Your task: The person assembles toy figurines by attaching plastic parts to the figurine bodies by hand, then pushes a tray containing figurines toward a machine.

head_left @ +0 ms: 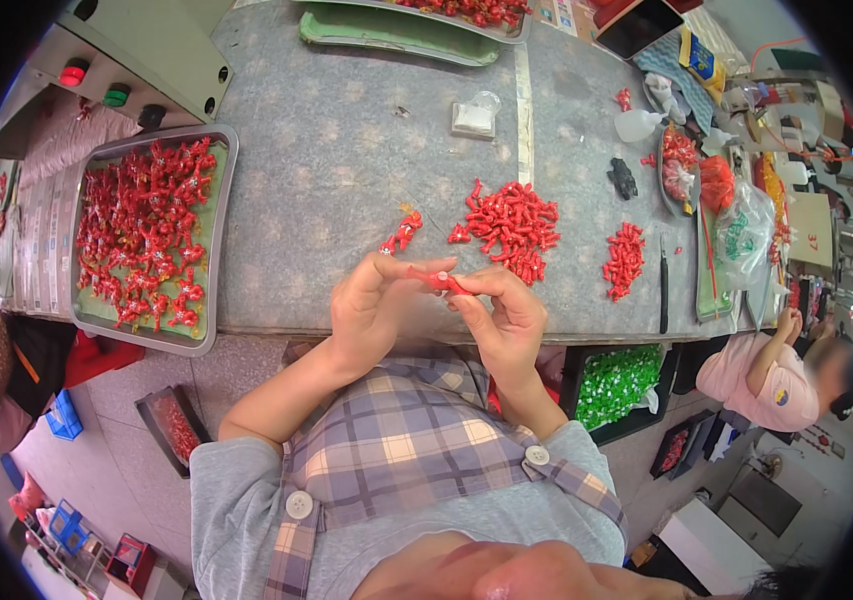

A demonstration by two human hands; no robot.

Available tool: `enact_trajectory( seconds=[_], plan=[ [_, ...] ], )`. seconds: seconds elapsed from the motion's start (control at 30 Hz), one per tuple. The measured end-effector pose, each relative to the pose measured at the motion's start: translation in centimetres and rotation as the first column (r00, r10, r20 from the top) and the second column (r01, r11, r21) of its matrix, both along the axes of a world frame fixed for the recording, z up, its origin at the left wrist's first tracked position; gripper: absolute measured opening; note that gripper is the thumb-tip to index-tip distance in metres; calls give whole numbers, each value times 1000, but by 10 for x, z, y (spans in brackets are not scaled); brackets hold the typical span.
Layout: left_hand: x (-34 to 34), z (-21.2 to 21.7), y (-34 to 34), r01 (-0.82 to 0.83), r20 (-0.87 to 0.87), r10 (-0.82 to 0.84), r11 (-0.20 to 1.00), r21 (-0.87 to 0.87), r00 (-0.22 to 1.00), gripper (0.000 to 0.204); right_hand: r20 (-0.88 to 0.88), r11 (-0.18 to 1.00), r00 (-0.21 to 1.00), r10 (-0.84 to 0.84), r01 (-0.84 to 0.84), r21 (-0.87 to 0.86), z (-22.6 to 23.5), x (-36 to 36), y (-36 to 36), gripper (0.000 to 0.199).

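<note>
Between my two hands, just above the near edge of the table, is a small red plastic figure piece [438,281] with a bit of white on it. The fingertips of my left hand [371,305] pinch its left end. Thumb and forefinger of my right hand [504,318] close on its right end. Beyond my hands lies a heap of small red parts [513,230]. A red and yellow figure [403,232] rests on the table left of that heap. Farther right is a smaller pile of red parts [624,262].
A grey tray [214,240] of red figures stands at the left, below a machine box with buttons [116,95]. At the right lie a black-handled tool [663,290], a white bottle [638,125] and plastic bags [746,235]. A bin of green parts [618,385] sits below the table. Other people work at both sides.
</note>
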State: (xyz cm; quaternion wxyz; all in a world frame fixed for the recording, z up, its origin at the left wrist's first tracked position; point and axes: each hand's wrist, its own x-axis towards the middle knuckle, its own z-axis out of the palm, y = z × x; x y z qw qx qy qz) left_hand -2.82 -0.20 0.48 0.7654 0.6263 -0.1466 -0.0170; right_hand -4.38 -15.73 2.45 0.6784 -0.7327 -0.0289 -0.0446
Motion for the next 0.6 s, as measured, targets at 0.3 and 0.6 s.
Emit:
enact_trajectory(
  seconds=[0.3,0.6],
  plan=[
    [-1,-15,1,-54,200,50,998,18,979,24,196,987,977,79,-49,-155,0,6,-4,13],
    [-2,-20,1,-83,279,70,996,34,958,28,273,981,953,134,-87,-175,-1,8,-5,16]
  ],
)
